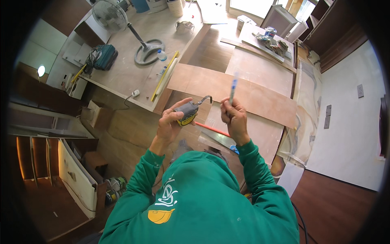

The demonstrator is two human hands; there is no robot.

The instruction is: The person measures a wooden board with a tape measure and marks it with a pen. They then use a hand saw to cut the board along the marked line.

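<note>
My left hand (172, 122) grips a grey and yellow tape measure (187, 116), with a dark strap or loop hanging from its top. My right hand (235, 114) is closed round a slim blue marker or pen (233, 87), held upright and blurred at the top. Below both hands lie a long orange-red rod (211, 129), a metallic strip (215, 137) and pale plywood panels (262, 136). A long plywood plank (260, 97) crosses just beyond my hands.
A worktop (130, 77) at upper left holds a standing fan (144, 51), a teal case (103, 59), a bottle (161, 56) and a yellow level (164, 77). Cluttered boards (256, 36) stand upper right. An open cabinet (77, 185) is lower left; a white panel (345, 126) at right.
</note>
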